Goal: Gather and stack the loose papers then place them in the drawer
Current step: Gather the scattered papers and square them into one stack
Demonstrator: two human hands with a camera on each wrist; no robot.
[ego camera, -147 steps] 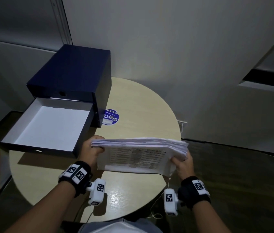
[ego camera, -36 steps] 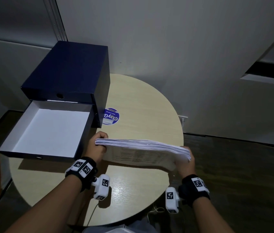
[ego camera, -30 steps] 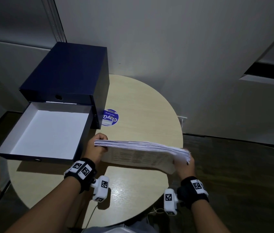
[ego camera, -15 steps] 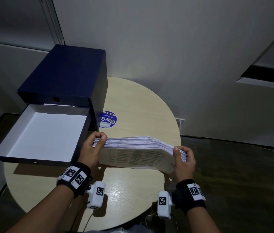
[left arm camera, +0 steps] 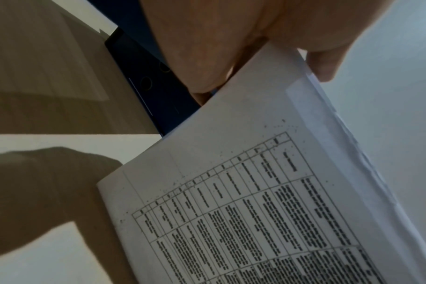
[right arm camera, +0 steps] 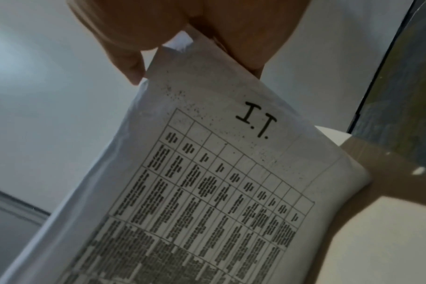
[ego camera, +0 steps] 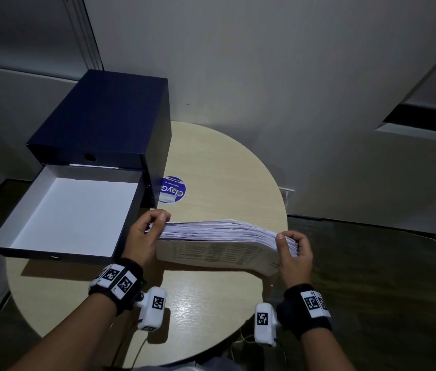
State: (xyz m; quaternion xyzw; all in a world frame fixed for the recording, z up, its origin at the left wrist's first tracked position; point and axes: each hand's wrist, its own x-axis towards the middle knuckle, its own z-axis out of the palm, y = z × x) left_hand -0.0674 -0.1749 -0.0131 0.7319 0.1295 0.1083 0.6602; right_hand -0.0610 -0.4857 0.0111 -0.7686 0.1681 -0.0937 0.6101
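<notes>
Head view alone takes in the whole scene: the stack of papers (ego camera: 222, 242) is held on edge above the round table (ego camera: 211, 162), just right of the open drawer (ego camera: 64, 210) of the dark blue drawer box (ego camera: 104, 116). A blue round sticker (ego camera: 172, 190) is seen beyond the stack, beside the box. Only the wrist views give the front sheet's print: a ruled table of text, and, in the right wrist view, the letters "I.T." near the held corner. The text itself is too blurred to be read. The far sheets are hidden behind the front one. The left hand (ego camera: 147, 236) is curled round the stack's left end, thumb in front, fingers (ego camera: 162, 216) hooked over the top edge. The right hand (ego camera: 295, 253) pinches the right end likewise, thumb in front.
</notes>
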